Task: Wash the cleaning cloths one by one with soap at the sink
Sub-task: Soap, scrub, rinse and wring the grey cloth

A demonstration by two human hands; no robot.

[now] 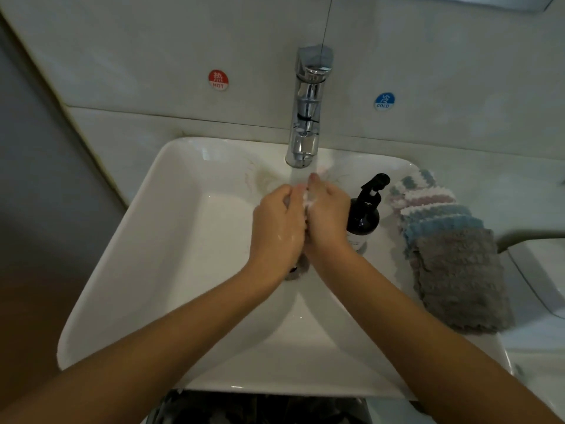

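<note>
White ceramic forms the rectangular sink [146, 240], which is shown from above with its basin filling the middle of the view. A chrome tap [307, 111] is mounted at 12 o'clock of the basin, and a stream of water [298, 175] is seen falling from its spout. Directly under the stream, the left hand [276, 228] and the right hand [328, 215] are held side by side, touching each other, with both forearms entering from the 6 o'clock edge. A small wet cloth [301, 194], pale and partly covered in foam, is pinched between the two hands; only a little of it is visible between the fingers, and its colour cannot be told with certainty. The grip of each hand is curled closed around this cloth, the left thumb and fingers bent over its left side and the right fingers bent over its right side. Specks of foam are seen on the back of the left hand.

At 3 o'clock of the hands, a dark pump bottle of soap [363, 215] stands upright on the sink rim. Just beyond it, on the pale tabletop [489, 191], a fanned stack of cleaning cloths [446, 240] is laid, with a grey cloth on top nearest the viewer and blue, pink and white ones behind. On the wall, a red "HOT" sticker [218, 80] is placed at 11 o'clock of the tap and a blue "COLD" sticker [384, 101] at 2 o'clock.
</note>
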